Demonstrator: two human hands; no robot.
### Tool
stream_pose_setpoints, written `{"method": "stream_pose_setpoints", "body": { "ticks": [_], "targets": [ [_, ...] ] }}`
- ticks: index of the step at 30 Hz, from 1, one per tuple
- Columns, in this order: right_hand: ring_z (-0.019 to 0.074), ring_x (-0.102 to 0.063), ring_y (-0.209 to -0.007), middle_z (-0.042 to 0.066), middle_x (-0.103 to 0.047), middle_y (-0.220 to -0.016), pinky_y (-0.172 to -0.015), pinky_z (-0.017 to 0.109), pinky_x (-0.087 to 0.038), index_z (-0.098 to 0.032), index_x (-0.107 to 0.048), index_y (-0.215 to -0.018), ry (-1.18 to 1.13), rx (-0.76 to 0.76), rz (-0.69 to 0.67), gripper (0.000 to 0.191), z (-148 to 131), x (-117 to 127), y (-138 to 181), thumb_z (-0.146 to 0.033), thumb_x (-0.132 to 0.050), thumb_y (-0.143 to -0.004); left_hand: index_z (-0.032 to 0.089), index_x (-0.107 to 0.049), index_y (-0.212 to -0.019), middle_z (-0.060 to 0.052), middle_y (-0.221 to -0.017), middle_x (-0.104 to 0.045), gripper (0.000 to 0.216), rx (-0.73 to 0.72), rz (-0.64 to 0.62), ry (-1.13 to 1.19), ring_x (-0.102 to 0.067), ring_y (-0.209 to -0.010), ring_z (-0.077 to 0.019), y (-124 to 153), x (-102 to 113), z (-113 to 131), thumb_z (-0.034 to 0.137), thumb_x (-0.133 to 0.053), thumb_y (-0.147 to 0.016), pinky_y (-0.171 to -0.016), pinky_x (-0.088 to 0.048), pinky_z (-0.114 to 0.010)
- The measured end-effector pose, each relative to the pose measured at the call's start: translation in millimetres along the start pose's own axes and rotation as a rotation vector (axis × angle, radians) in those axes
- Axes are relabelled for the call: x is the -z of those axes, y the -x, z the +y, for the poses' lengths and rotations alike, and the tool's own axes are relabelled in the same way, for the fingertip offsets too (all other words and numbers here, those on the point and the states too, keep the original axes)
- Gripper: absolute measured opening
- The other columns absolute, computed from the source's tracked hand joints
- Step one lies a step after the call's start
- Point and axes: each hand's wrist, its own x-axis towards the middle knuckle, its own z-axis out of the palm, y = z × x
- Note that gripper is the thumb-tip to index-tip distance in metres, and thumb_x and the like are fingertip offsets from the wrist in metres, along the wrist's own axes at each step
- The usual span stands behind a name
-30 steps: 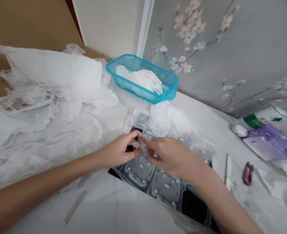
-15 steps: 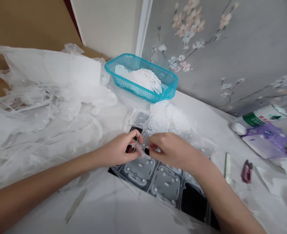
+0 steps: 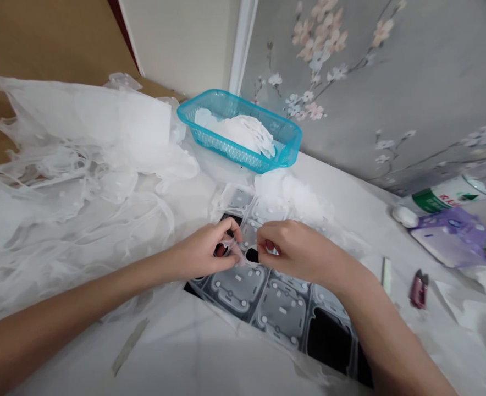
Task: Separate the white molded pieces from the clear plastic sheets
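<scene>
A translucent, rubbery-looking sheet (image 3: 238,283) with rounded square pads and small raised dots lies over a black board (image 3: 329,341). My left hand (image 3: 210,247) curls over its left part, thumb and fingertips closed on a stretched bit of the clear material. Just to the right, my right hand (image 3: 296,247) is closed in a pinch at the sheet, its fingertips partly hidden. A dark gap in the sheet shows between the two hands. Black squares are bare at the lower right and behind the left hand.
Behind the sheet stands a blue basket (image 3: 243,159) with white pieces inside. Tangled translucent scraps (image 3: 73,209) cover the left side. At right lie a pale strip (image 3: 386,275), dark red clippers (image 3: 419,289), a purple packet (image 3: 457,231) and a bottle (image 3: 445,195).
My right hand has shifted slightly right, away from the left hand, and the dark gap between them looks a bit wider. My left hand stays nearly still.
</scene>
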Motion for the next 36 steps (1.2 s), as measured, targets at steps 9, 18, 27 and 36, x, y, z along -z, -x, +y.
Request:
{"method": "stream_pose_setpoints", "body": {
  "ticks": [9,18,27,36],
  "targets": [
    [0.0073,-0.041,-0.054,0.000,-0.054,-0.064,-0.052,0.023,-0.023,-0.016,-0.050,-0.065,0.041,-0.029,0.005,0.008,0,-1,0,-0.013,-0.046,-0.071,0.022,-0.036,-0.087,0.003,-0.074,-0.065,0.020,0.033,-0.016,-0.022,-0.044,-0.057,-0.0103,1,1,6,0.015,-0.049,-0.074,-0.053,-0.032,-0.022],
    [0.0118,-0.049,-0.055,0.002,-0.059,-0.071,-0.049,0.025,-0.019,-0.016,-0.054,-0.074,0.219,0.027,0.025,0.009,-12,-16,-6,-0.018,-0.045,-0.075,0.021,-0.039,-0.086,0.003,-0.072,-0.058,0.019,-0.092,0.047,-0.117,-0.048,-0.059,-0.0114,0,-1,-3,0.014,-0.051,-0.073,-0.055,-0.034,-0.022],
    [0.0139,-0.053,-0.059,0.003,-0.060,-0.079,-0.048,0.026,-0.018,-0.014,-0.052,-0.092,0.252,0.057,0.026,0.012,-11,-17,-8,-0.016,-0.041,-0.086,0.021,-0.038,-0.088,0.003,-0.073,-0.055,0.016,-0.100,0.079,-0.046,-0.050,-0.064,-0.0131,0,-3,-4,0.025,-0.051,-0.081,-0.057,-0.035,-0.024],
    [0.0080,-0.035,-0.051,-0.003,-0.048,-0.064,-0.049,0.024,-0.020,-0.017,-0.043,-0.075,0.138,0.109,0.112,0.014,-5,-16,-6,-0.017,-0.039,-0.088,0.023,-0.035,-0.088,0.007,-0.066,-0.042,0.020,-0.034,0.089,0.039,-0.046,-0.062,-0.0116,-1,-2,-5,0.028,-0.054,-0.083,-0.054,-0.029,-0.023]
  ]
}}
